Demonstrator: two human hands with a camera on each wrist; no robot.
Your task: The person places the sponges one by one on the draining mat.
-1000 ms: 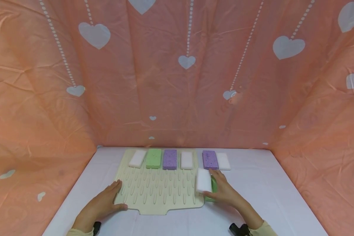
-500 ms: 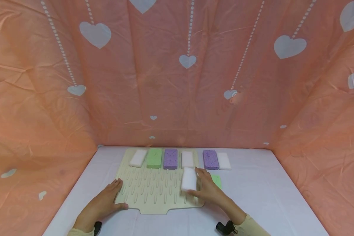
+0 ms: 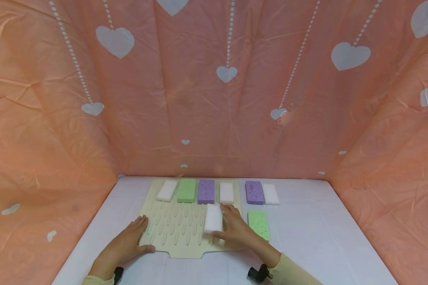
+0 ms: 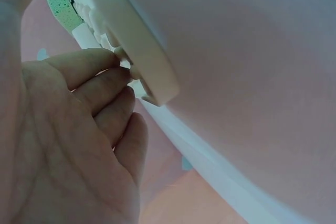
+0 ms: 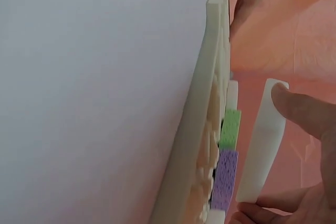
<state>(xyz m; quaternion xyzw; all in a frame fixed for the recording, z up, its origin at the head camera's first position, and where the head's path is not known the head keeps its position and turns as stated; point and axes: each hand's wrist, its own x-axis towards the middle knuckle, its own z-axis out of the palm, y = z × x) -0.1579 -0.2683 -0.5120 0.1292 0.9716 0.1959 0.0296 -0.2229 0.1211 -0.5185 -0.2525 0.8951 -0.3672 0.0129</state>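
My right hand [image 3: 237,229] pinches a white sponge [image 3: 212,218] by its two ends, thumb at the near end and fingers at the far end. In the right wrist view, this white sponge [image 5: 262,140] hangs apart from and above the cream ridged board [image 5: 184,129]. My left hand [image 3: 123,239] rests at the left edge of the cream board [image 3: 185,251], its fingertips touching the rim in the left wrist view. Along the board's far edge lie a white sponge [image 3: 167,190], a green sponge [image 3: 186,190], a purple sponge [image 3: 206,192] and another white sponge [image 3: 226,192].
On the white tabletop [image 3: 306,237], right of the board, lie a purple sponge [image 3: 255,192] and a white sponge [image 3: 270,194] side by side. Nearer, beside my right wrist, is a green sponge [image 3: 258,225]. Orange sheeting [image 3: 207,118] with hearts encloses the back and sides.
My right hand has carried the white sponge leftward, from over the green sponge at the right to above the board's middle. That green sponge is now uncovered. My left hand stays put.
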